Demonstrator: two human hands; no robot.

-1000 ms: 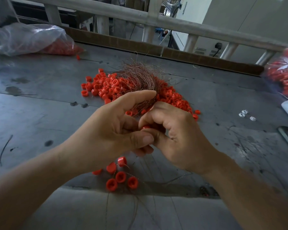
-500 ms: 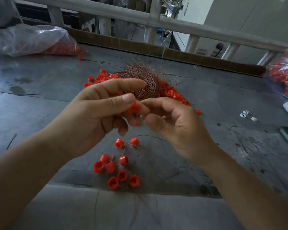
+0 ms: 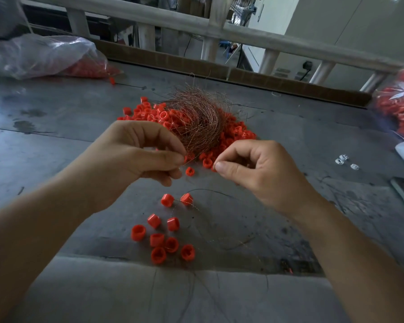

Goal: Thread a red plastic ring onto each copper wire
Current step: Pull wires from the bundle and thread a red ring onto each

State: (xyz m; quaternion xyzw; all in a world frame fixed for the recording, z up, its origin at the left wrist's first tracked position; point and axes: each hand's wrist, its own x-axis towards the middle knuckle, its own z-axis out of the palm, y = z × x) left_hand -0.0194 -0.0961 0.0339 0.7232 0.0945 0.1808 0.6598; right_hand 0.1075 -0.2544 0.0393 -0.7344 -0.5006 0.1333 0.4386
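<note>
— Head camera, looking down on a scuffed grey metal table (image 3: 56, 141). Both my hands are raised over it, near the centre.

— What are the fingers doing?

— My left hand (image 3: 135, 159) pinches thumb to forefinger at the near fringe of the copper wire (image 3: 196, 122), a hair-fine, springy tangle shaped like a nest at 12 o'clock. Its other fingers are curled under. My right hand (image 3: 261, 169) makes the same pinch near it, on its 3 o'clock side. I judge each hand nips a strand to hold it steady for threading, but any strand there is too thin to see.

— And the rings?

— Short, smooth tubes of bright red plastic. The supply pile of red rings (image 3: 147, 113) lies under and around the nest, so wire and rings share one reach. One ring (image 3: 190, 170) shows between my fingertips. Whether it is threaded or lying on the table, I cannot tell. At 6 o'clock a small cluster (image 3: 159, 238) lies nearest me with faint wires trailing from it. I take these as done, kept apart from the supply.

— Anything else?

— A crinkled clear bag (image 3: 45, 54) of more red pieces at 10 o'clock, and a second bag (image 3: 399, 106) at 3 o'clock.
</note>
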